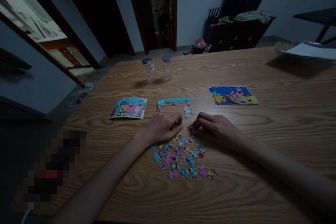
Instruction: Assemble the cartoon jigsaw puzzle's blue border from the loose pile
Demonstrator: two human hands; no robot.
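Loose jigsaw pieces (181, 155) in pink, blue, yellow and other colours lie in a heap on the wooden table. My left hand (166, 127) rests at the heap's upper left, its fingers curled closed; whatever they may hold is hidden. Pinched at the fingertips of my right hand (212, 126) is a small dark jigsaw piece (190, 127), low over the table right of the heap. Beyond both hands lies a partly joined puzzle (173, 102), with a top edge, a short left side and a longer right side showing a white figure.
A cartoon picture sheet (128, 108) lies at left, and a blue cartoon picture (235, 95) at right. Two lidded clear jars (168, 68) stand farther back. A shallow dish (304, 49) sits at the far right. A person (165, 7) is beyond the doorway.
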